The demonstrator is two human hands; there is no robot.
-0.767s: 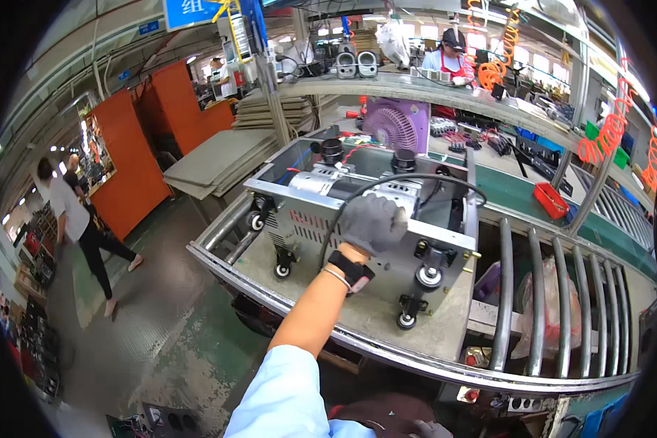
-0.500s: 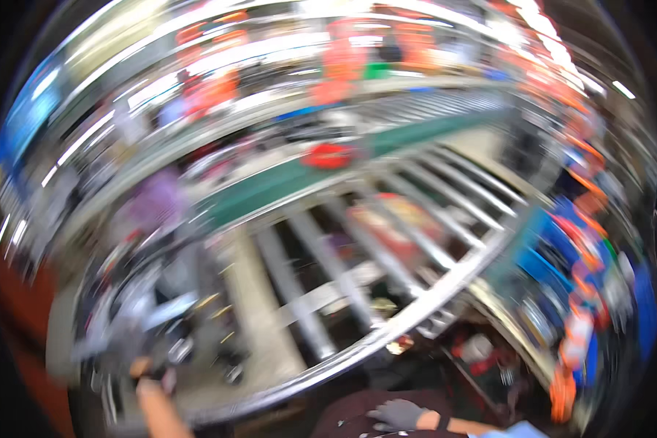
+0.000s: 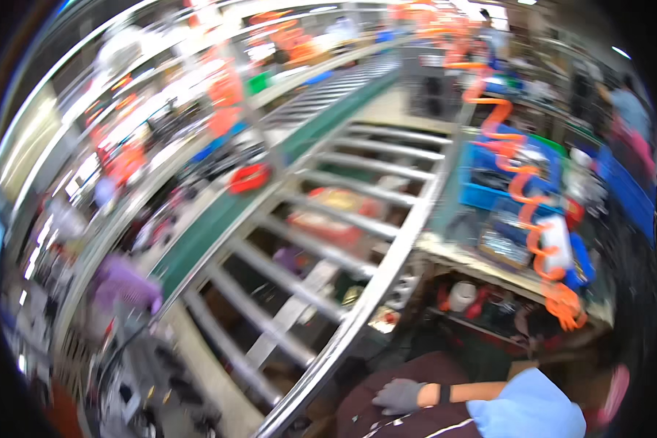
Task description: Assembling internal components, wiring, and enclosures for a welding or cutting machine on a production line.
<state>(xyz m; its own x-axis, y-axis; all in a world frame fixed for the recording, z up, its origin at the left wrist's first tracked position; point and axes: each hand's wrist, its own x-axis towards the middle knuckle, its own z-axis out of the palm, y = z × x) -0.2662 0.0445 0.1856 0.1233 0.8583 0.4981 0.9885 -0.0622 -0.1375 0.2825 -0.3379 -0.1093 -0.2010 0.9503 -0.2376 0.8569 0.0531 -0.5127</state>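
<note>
My right hand, in a grey glove with a black band at the wrist, lies on the dark maroon cloth over my lap. Its fingers are laid out on the cloth and nothing shows in them. A light blue sleeve covers the upper part of that arm. My left hand is out of view. In front of me runs a roller conveyor with a bright metal side rail. Grey and black parts, blurred, lie at the lower left.
Beyond the rollers is a green conveyor belt with a red ring-shaped object by it. A bench on the right holds blue bins and a hanging orange coiled hose. A purple item is at the left. People stand far right.
The view has swung to the right, so the conveyor sits further left and steeper. My left hand, earlier at the lower left bench, has gone out of view. My right hand stays on my lap.
</note>
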